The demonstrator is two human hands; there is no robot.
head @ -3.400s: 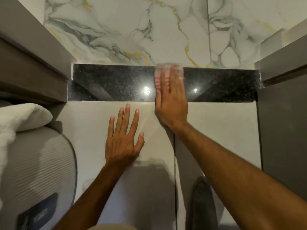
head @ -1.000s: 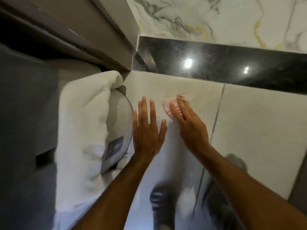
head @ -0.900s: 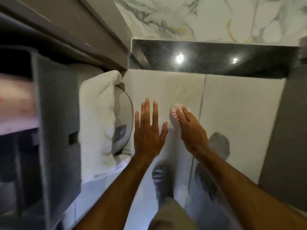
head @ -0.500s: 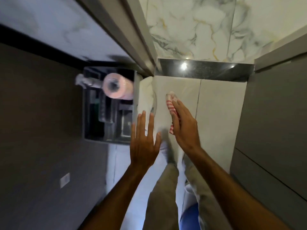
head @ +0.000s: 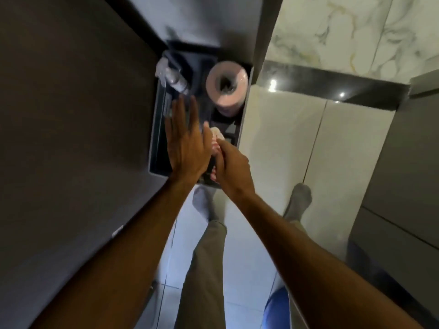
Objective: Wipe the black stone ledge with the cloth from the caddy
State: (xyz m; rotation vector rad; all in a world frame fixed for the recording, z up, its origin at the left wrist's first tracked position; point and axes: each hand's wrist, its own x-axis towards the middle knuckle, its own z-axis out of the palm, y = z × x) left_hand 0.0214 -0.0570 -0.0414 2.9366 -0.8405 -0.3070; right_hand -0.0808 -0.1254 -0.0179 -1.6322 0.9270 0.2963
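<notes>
Right hand point(head: 234, 168) pinches the red-striped cloth point(head: 215, 141) over the caddy point(head: 155, 141); left hand point(head: 187, 143) flat, holding nothing, just beside it. Black stone ledge point(head: 332, 85) well off to the right. Risk: cloth snags the divider, or knocks the pink paper roll point(head: 226, 87) just beyond the grip.

My two arms are bare, with no sleeves on them. My left hand point(head: 187, 148) and my right hand point(head: 234, 168) have no gloves, rings or watch that I can see. I have long, plain fingers point(head: 180, 110). I wear long greenish-grey cloth trousers point(head: 204, 269). On my feet are soft grey socks point(head: 298, 198) and no shoes.
</notes>
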